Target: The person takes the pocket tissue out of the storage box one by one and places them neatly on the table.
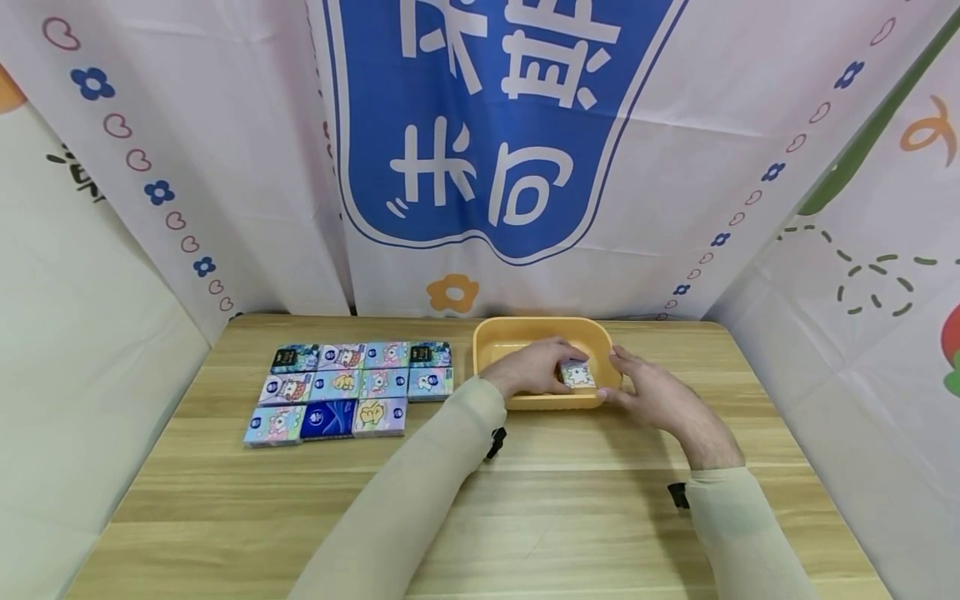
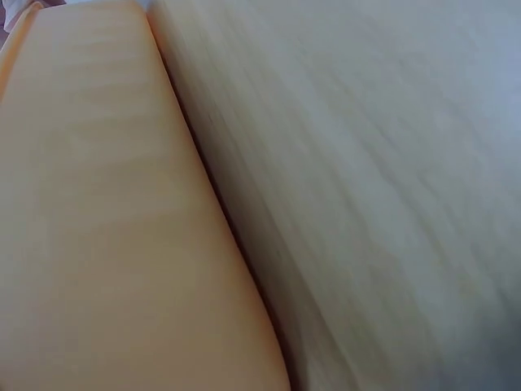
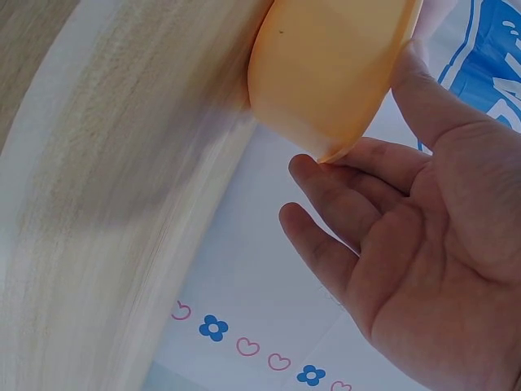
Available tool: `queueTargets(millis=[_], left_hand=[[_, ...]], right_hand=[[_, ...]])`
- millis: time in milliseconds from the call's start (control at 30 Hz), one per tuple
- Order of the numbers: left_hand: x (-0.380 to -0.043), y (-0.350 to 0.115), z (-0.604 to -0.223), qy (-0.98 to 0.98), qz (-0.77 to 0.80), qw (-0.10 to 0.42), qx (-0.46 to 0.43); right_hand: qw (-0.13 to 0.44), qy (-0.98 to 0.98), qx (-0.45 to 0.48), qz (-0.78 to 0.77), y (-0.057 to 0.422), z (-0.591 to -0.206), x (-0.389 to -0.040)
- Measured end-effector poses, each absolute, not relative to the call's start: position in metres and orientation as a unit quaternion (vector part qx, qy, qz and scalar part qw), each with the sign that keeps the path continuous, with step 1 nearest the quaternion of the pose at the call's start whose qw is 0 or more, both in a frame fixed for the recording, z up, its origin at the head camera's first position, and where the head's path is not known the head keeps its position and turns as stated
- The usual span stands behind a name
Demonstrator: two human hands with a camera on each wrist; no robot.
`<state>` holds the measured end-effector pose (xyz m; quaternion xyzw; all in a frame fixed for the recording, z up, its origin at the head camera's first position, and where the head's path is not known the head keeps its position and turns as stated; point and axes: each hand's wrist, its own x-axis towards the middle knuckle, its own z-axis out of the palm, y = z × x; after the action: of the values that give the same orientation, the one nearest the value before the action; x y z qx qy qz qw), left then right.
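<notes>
Inside the yellow plastic bin, my left hand reaches over the near rim and holds a small tissue pack with a white cartoon figure, thumb on the near side and fingers on the far side. At the bin's right end, my right hand grips the near right corner, thumb at the front rim and fingers round the side. The right wrist view shows that hand against the bin, its outer fingers loosely stretched. From the left wrist only the bin's outer wall shows; the left hand is hidden there.
Left of the bin, several tissue packs lie flat in three rows on the wooden table. One dark blue pack sits in the front row. A printed curtain hangs right behind the table's back edge.
</notes>
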<state>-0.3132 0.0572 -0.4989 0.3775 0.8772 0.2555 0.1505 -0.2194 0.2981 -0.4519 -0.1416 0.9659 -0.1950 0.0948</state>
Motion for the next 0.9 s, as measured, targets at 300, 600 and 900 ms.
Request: queueTargets(millis=[300,600,900], left_hand=[[-0.308,0.053,-0.496,0.903,0.197,0.119,0.364],[-0.305,0.043,-0.485,0.910,0.191,0.110,0.351],[-0.320,0.031,-0.501,0.909,0.225,0.121,0.330]], right_hand=[[0.096,0.966,-0.138,-0.194,0.299,-0.452,-0.219],[0.097,0.967,-0.133,-0.196,0.298,-0.451,-0.219],[0.096,0.969,-0.131,-0.188,0.297,-0.450,-0.219]])
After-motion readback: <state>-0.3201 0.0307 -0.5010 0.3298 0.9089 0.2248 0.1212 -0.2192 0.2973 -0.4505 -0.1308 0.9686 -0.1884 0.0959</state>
